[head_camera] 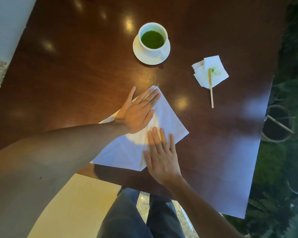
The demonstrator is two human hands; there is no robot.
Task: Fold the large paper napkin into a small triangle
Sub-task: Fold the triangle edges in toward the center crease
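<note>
Here, right hand point(159, 156) flat, fingers straight, pinning napkin point(169, 121) near table point(76, 74) edge, likely to hold layers while crease sets. Left hand point(136, 112) at 11 o'clock, fingers extended, pressing toward far tip. Beyond: one stirrer point(211, 88) on one stained napkin wad point(211, 71) at 1 o'clock; one cup point(152, 39), one saucer point(139, 54) at 12.

Dim, warm indoor light from overhead. Round lamp glare spots scattered across the glossy dark worktop point(76, 71). Bright patch on the napkin point(169, 117); near forearm in deep shadow. Right hand point(162, 157) slightly motion-blurred. Wide-angle bending, soft edges.
</note>
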